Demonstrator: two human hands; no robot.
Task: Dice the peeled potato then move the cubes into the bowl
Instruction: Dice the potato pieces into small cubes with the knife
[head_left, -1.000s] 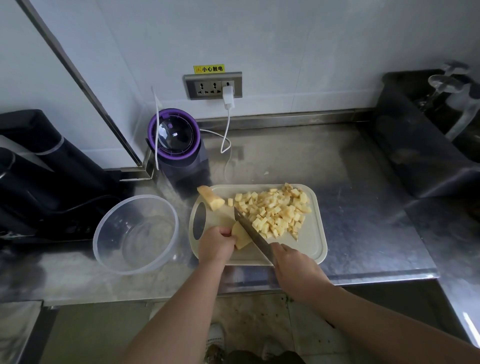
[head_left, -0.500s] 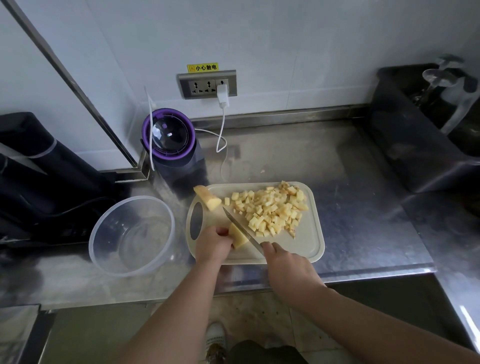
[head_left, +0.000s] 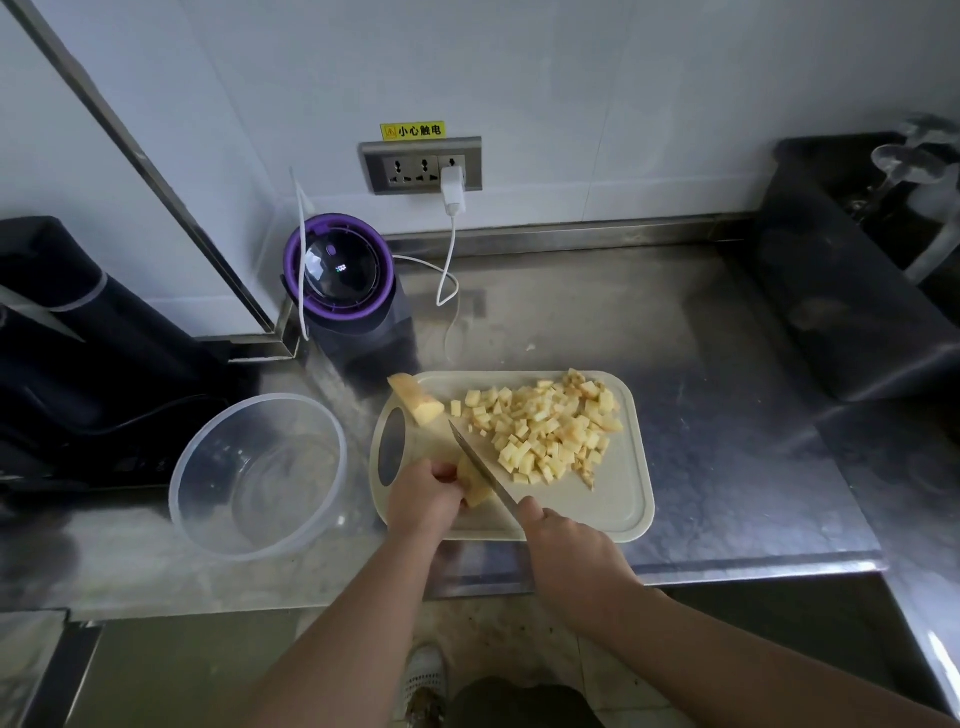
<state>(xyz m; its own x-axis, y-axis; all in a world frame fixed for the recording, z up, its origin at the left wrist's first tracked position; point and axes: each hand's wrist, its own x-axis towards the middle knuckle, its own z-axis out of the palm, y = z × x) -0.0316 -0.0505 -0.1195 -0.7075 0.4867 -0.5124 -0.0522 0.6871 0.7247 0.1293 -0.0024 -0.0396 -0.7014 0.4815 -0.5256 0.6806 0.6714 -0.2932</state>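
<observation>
The clear plastic bowl (head_left: 260, 398) stands on the steel bench (head_left: 571, 322) just left of the cutting board (head_left: 615, 506), and no cubes are visible in it. At the board's far-left corner lies an uncut potato chunk (head_left: 415, 404), its long axis running diagonally from far-left to near-right, apart from both hands. The left hand (head_left: 423, 501) is at the board's near-left edge, its grip curled down onto a smaller potato piece (head_left: 475, 488). The fingers cover part of that piece, so its long axis is uncertain, though it appears to lie roughly along the blade. The knife (head_left: 480, 467) rests against the piece's right side, blade running diagonally and tip pointing away and leftward toward the spare chunk. A pile of cubes (head_left: 540, 431) covers the middle and far-right of the board. The right hand (head_left: 566, 540) is at the near edge, its grip clamped round the knife handle, which the hand hides. Judgement: dicing is in hand and well advanced, and the transfer has not begun. The next move calls for pressing the blade straight down through the held piece, with the left fingertips tucked back from the edge. The spare chunk is then to be diced before the cubes go leftward into the bowl.
</observation>
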